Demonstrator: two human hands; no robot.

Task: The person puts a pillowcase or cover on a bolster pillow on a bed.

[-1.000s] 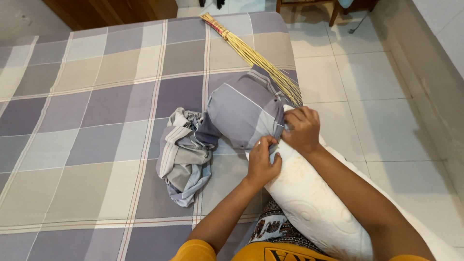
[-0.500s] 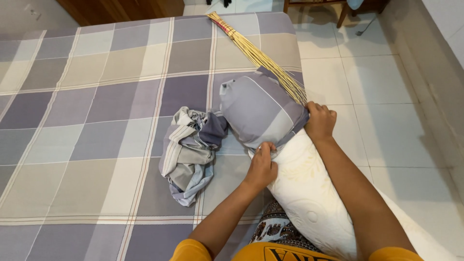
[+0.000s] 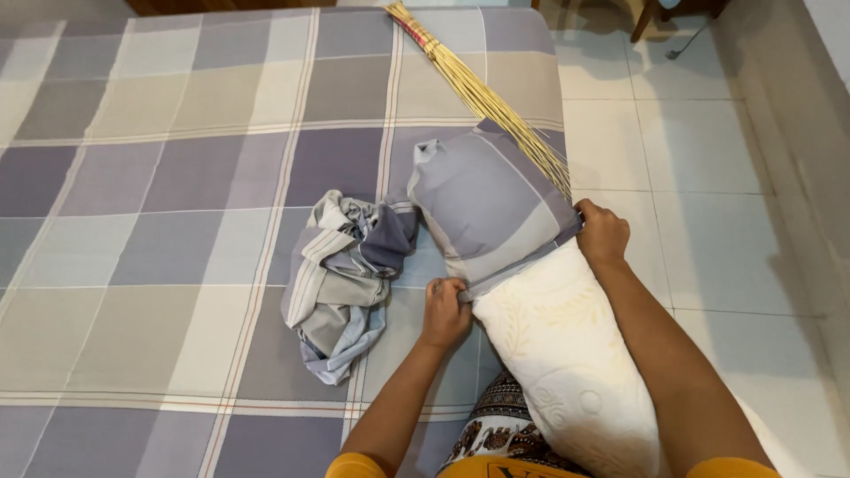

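The white pillow (image 3: 567,363) is running under the checked pillowcase (image 3: 491,208) toward 11 o'clock, its near end leaving the frame at 5 o'clock; the broom (image 3: 478,93) handle is getting cut off at 12 o'clock.

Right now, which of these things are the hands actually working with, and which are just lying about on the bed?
In use:
left hand
right hand
checked pillowcase, gripped at its open edge
white pillow, partly inside it

Lying about:
crumpled cloth
stick broom
checked bedsheet

White pillow (image 3: 567,354) lies slanted off the bed edge, its far end inside a checked grey-lilac pillowcase (image 3: 491,208) (open hem bunched partway down).
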